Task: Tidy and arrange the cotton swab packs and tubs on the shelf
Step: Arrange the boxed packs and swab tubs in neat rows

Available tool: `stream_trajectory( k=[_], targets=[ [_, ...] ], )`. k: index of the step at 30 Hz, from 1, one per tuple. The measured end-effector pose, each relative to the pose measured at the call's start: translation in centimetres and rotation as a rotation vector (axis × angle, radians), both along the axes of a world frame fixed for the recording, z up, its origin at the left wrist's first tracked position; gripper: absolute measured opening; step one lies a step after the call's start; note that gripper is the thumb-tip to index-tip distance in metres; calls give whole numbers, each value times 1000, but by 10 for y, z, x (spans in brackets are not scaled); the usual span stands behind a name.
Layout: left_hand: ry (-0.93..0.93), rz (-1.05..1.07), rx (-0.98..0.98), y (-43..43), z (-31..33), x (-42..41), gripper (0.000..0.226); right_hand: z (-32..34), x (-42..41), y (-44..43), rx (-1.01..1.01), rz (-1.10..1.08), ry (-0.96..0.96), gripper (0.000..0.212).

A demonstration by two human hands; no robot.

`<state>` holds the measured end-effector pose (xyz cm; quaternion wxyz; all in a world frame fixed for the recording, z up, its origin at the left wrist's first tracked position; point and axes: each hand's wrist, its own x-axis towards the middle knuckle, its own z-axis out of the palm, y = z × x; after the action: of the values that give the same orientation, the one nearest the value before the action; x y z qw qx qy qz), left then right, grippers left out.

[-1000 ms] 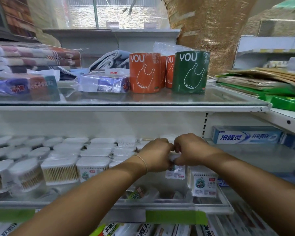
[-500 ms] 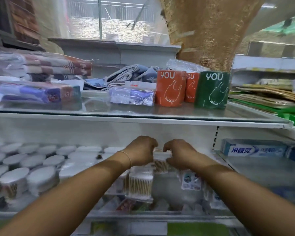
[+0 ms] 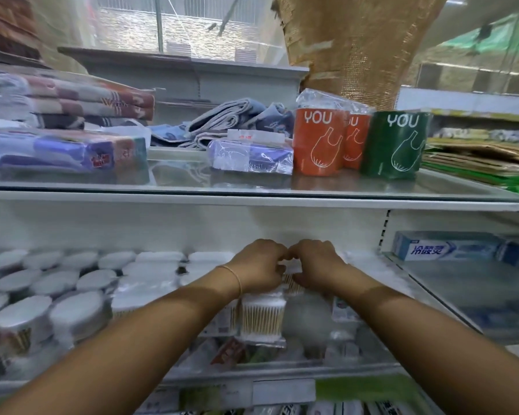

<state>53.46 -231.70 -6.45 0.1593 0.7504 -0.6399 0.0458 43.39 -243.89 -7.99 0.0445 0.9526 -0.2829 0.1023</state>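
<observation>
Cotton swab pack (image 3: 293, 283): upright at the back of the middle shelf (image 3: 342, 372), its wooden sticks showing between the two hands.
Left hand (image 3: 256, 266): fingers curled down over the pack's left side, gripping it.
Right hand (image 3: 316, 262): fingers curled onto the pack's right side, knuckles nearly touching the other hand's.
Second pack (image 3: 262, 317): standing just in front, under the left wrist.
Tubs (image 3: 21, 317): white-lidded, crowded in rows on the left of the shelf, blurred.
Toothpaste box (image 3: 445, 246): on the neighbouring shelf to the right.
Upper shelf (image 3: 252, 194): orange rolls (image 3: 318, 142), a green roll (image 3: 393, 145), folded towels (image 3: 72, 103).
</observation>
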Motion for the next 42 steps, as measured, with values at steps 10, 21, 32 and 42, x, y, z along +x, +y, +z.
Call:
stream_trajectory(
  k=[10, 21, 32, 42],
  targets=[
    [45, -34, -77, 2, -7, 8, 34, 12, -19, 11, 173, -24, -116, 38],
    [891, 32, -239, -19, 23, -17, 47, 56, -51, 17, 474, -45, -592, 38],
    [996, -29, -132, -42, 29, -36, 34, 62, -70, 12, 975, 37, -679, 39],
    [840, -185, -100, -40, 26, -42, 33, 63, -89, -6, 806, 52, -475, 31]
  ],
)
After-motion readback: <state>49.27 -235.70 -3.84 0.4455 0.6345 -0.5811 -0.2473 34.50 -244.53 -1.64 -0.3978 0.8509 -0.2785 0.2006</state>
